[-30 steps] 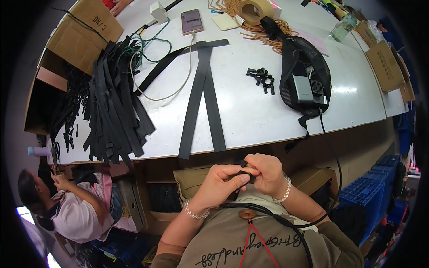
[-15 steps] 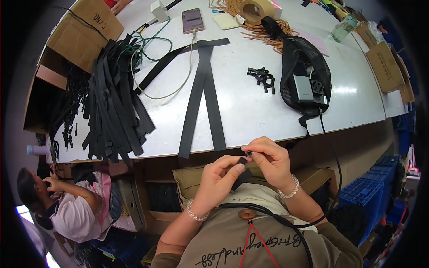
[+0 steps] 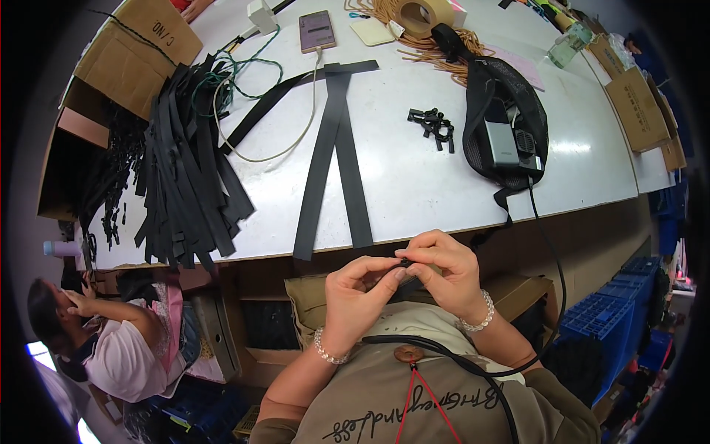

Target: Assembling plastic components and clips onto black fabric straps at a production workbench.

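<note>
In front of the table's near edge, my left hand [image 3: 356, 294] and my right hand [image 3: 450, 274] meet with their fingertips pinched together. A black strap [image 3: 404, 287] is gripped by my left hand, its short end hanging below the fingers. My right fingers press a small black plastic piece [image 3: 404, 263] against the strap; the fingertips mostly hide it. Two more black strap lengths [image 3: 319, 166] lie crossed on the white table [image 3: 399, 200] ahead of me. A small heap of black plastic pieces [image 3: 433, 127] lies farther off, to the right.
A thick bundle of black straps [image 3: 185, 170] hangs over the table's left edge beside a cardboard box [image 3: 137, 44]. A phone [image 3: 316, 31] on a cable, tan cords [image 3: 414, 55] and a black mesh bag [image 3: 506, 111] are on the table. Another person [image 3: 122, 333] sits at left.
My hands have come together, bringing the small black piece onto the strap. My left fingers have closed in toward my right fingertips. The person at left has shifted an arm slightly.
</note>
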`<state>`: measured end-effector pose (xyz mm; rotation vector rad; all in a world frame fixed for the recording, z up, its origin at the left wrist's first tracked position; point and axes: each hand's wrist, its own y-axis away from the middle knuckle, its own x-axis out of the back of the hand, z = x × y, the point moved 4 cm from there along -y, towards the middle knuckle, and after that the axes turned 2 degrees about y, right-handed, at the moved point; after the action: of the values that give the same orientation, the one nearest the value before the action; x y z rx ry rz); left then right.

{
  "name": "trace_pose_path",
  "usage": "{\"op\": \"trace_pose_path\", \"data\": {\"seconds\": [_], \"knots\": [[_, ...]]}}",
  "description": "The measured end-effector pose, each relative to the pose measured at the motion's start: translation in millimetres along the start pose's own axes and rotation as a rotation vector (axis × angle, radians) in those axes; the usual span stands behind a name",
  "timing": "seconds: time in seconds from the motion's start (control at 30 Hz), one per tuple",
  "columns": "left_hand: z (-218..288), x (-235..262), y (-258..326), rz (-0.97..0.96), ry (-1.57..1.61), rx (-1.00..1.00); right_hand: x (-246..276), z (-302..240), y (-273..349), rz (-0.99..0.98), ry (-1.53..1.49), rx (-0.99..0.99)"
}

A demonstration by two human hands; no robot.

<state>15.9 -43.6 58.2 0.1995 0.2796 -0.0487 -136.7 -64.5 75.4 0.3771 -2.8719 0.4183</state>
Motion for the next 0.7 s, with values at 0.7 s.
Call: {"op": "trace_pose_path", "data": {"seconds": [0.7], "knots": [[1.3, -6.8, 7.1, 0.072, -0.076, -0.125, -20.4, 20.6, 23.7, 0.211, -0.763, -0.379]]}}
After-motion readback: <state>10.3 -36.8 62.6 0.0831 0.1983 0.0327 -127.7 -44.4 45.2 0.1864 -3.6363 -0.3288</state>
